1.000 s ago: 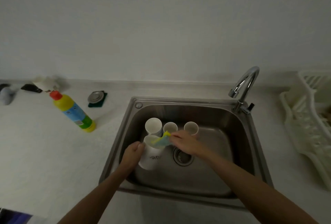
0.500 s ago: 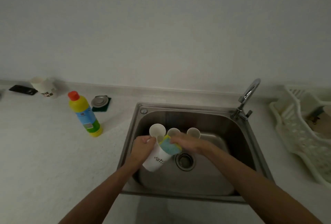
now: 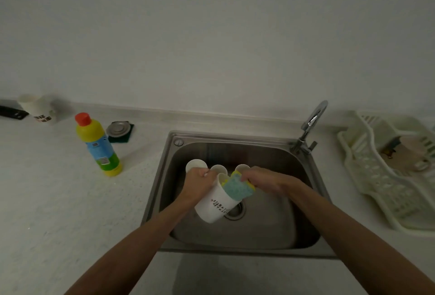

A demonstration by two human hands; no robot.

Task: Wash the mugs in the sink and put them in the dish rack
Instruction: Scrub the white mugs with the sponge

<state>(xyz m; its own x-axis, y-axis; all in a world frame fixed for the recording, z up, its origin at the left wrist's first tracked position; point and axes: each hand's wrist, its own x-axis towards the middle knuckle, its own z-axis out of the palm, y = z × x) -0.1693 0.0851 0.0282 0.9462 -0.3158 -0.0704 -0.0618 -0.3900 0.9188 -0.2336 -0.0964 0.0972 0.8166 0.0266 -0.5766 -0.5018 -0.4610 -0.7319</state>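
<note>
Near: left hand point(image 3: 197, 184) gripping the white mug point(image 3: 216, 202) by its rim, tilted over the sink point(image 3: 164, 177) drain. The right hand point(image 3: 263, 180) is pinching the sponge point(image 3: 237, 187) against its mouth. The three mugs point(image 3: 219, 168) are standing just behind. Risk: a wet slip dropping the mug onto them. The dish rack point(image 3: 376, 177) is sitting well right. Versus a second ago, the mug is tipping further and the sponge is lying flatter across the rim.
</note>
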